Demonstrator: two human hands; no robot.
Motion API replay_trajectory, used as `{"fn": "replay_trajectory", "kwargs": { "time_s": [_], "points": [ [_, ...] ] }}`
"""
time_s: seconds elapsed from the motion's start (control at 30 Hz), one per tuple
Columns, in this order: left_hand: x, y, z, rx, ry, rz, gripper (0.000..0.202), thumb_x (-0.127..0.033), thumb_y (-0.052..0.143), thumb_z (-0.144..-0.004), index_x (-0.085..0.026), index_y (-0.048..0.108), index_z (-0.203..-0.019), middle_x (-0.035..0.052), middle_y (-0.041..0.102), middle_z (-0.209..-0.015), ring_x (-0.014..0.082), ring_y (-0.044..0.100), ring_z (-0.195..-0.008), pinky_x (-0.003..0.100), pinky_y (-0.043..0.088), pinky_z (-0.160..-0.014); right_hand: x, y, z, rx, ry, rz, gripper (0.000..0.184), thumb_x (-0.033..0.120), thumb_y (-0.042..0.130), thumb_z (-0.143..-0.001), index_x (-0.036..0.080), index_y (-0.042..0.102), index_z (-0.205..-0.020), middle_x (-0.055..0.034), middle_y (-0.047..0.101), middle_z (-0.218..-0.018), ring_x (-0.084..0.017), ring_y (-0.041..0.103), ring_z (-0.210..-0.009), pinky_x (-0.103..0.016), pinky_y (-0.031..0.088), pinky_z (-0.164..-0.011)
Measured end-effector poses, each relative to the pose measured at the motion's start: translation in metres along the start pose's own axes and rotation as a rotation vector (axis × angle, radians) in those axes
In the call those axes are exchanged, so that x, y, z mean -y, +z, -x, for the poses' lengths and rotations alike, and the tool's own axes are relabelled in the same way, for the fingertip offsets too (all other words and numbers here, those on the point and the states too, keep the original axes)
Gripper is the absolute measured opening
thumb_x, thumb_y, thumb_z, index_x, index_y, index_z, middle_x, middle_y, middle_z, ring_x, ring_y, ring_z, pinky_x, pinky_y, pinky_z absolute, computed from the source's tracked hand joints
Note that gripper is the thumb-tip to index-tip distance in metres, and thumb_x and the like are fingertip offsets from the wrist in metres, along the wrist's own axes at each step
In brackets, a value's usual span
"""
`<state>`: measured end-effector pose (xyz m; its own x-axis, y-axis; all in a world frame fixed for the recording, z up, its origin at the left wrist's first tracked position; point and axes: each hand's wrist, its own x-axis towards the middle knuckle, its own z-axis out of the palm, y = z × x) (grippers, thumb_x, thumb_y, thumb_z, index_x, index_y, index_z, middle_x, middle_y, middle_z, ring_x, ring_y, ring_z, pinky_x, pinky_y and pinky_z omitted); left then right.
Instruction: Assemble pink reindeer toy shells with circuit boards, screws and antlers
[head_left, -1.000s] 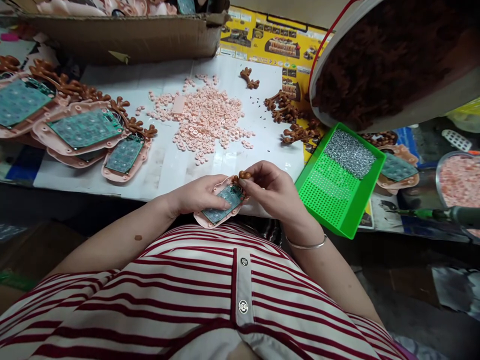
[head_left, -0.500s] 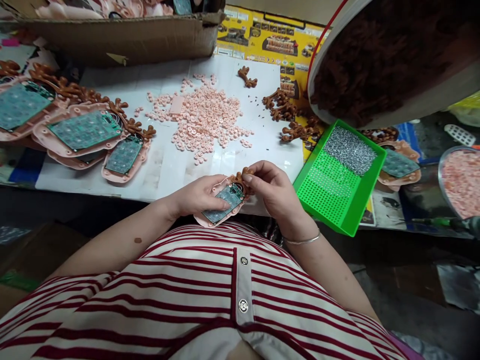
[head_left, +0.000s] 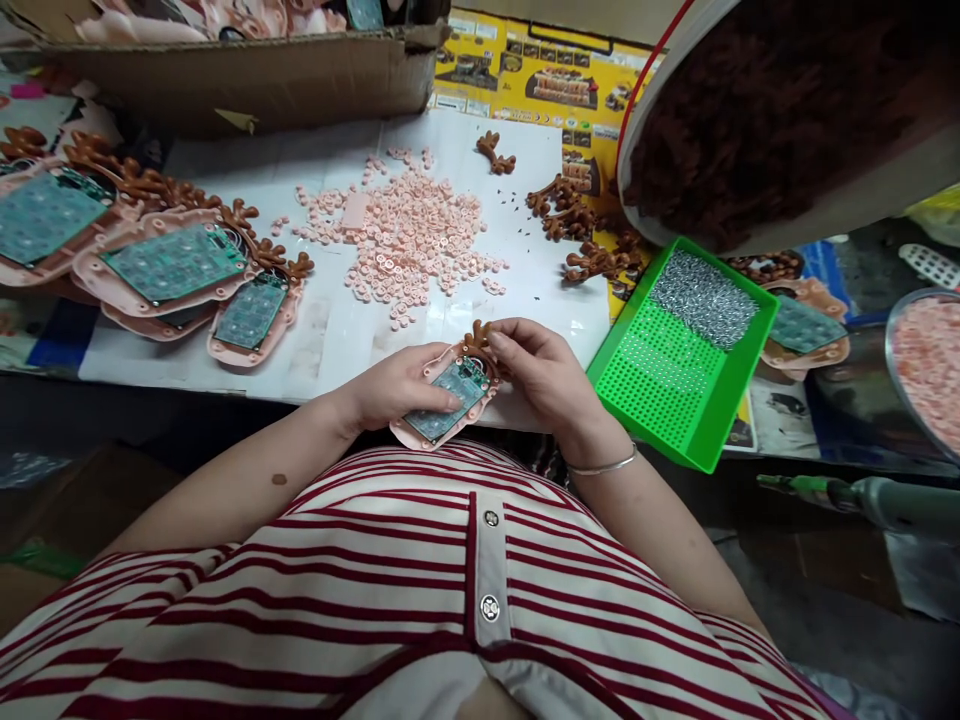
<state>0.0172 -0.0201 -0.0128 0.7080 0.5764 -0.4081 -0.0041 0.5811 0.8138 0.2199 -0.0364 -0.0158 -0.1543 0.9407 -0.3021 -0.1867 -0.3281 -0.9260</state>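
- From the head view, I have the shell [head_left: 407, 434] at the near edge of the table, held tilted above the lap, with the green board [head_left: 471, 388] face up in it.
- The left hand [head_left: 401, 385] is clamped on the shell's left side, thumb flat across the board. If that thumb bears down hard, I'd worry about the board shifting or a solder joint cracking.
- The right hand [head_left: 544, 372] has thumb and forefinger pinched together on the antler [head_left: 477, 338] at the shell's far end. Its right part is hidden behind the fingers, so I can't tell how it sits; a sideways push could leave it crooked or snap a tip.
- Thin wires run beside the antler. I judge they could be trapped under it, since the fingers crowd that corner.
- The shell has no table under it. Should the left grip slacken while the right one pushes, I'd expect it to tip toward the lap and shed its loose contents.
- Far of the hands, small pink parts [head_left: 420, 235] lie in a loose heap; a forearm sweeping across would scatter them.
- To the right, the green basket [head_left: 739, 400], with screws [head_left: 705, 298] at its far end, juts over the near edge. An elbow swinging out could knock it down.
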Motion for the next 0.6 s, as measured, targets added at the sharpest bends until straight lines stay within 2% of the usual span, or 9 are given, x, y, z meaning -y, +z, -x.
{"fn": "replay_trajectory", "kwargs": {
  "time_s": [0.1, 0.2, 0.37, 0.47, 0.53, 0.6],
  "points": [
    [-0.003, 0.001, -0.001, -0.025, -0.021, 0.073, 0.045, -0.023, 0.082, -0.062, -0.012, 0.063, -0.101, 0.0059, 0.073, -0.084, 0.0174, 0.066, -0.071, 0.027, 0.05, -0.065, -0.001, -0.008, 0.006, 0.007, 0.042, -0.015, 0.05, 0.059, 0.085, -0.07, 0.021, 0.07, -0.098, 0.0023, 0.069, -0.081, -0.01, 0.063, -0.069, -0.026, 0.055, -0.064],
    [-0.004, 0.0, -0.003, 0.006, -0.028, 0.112, 0.045, -0.02, 0.082, -0.059, -0.011, 0.066, -0.1, 0.006, 0.074, -0.084, 0.0167, 0.066, -0.071, 0.026, 0.049, -0.065, -0.003, -0.013, 0.013, 0.021, 0.036, 0.014, 0.044, 0.05, 0.089, -0.069, 0.02, 0.069, -0.093, 0.0027, 0.068, -0.08, -0.009, 0.062, -0.065, -0.025, 0.055, -0.063],
    [-0.004, -0.004, -0.005, 0.024, -0.037, 0.124, 0.044, -0.019, 0.082, -0.059, -0.01, 0.067, -0.098, 0.0071, 0.074, -0.082, 0.0169, 0.066, -0.069, 0.027, 0.049, -0.065, -0.005, -0.005, 0.014, -0.05, -0.081, 0.098, 0.045, 0.054, 0.087, -0.069, 0.021, 0.062, -0.085, 0.0044, 0.066, -0.073, -0.009, 0.062, -0.061, -0.025, 0.054, -0.061],
    [-0.002, -0.002, -0.004, 0.012, -0.028, 0.183, 0.046, -0.021, 0.083, -0.057, -0.01, 0.066, -0.098, 0.0075, 0.074, -0.08, 0.0171, 0.066, -0.066, 0.028, 0.049, -0.065, -0.006, -0.001, 0.01, -0.035, -0.121, 0.126, 0.047, 0.058, 0.085, -0.069, 0.022, 0.06, -0.084, 0.0046, 0.065, -0.068, -0.009, 0.061, -0.058, -0.025, 0.053, -0.059],
    [-0.002, 0.0, -0.001, -0.007, -0.004, 0.21, 0.048, -0.023, 0.083, -0.054, -0.01, 0.065, -0.097, 0.0077, 0.073, -0.078, 0.0175, 0.066, -0.065, 0.029, 0.049, -0.064, -0.007, -0.001, 0.01, -0.024, -0.096, 0.086, 0.048, 0.06, 0.083, -0.071, 0.022, 0.061, -0.09, 0.005, 0.065, -0.066, -0.01, 0.061, -0.056, -0.025, 0.054, -0.057],
    [-0.008, -0.004, 0.005, -0.061, 0.05, 0.179, 0.051, -0.027, 0.083, -0.053, -0.011, 0.065, -0.098, 0.0081, 0.073, -0.081, 0.0188, 0.067, -0.068, 0.03, 0.051, -0.067, -0.01, -0.004, 0.01, -0.08, -0.081, 0.009, 0.052, 0.062, 0.081, -0.074, 0.024, 0.062, -0.105, 0.0054, 0.066, -0.071, -0.011, 0.063, -0.057, -0.027, 0.056, -0.057]
  ]
}}
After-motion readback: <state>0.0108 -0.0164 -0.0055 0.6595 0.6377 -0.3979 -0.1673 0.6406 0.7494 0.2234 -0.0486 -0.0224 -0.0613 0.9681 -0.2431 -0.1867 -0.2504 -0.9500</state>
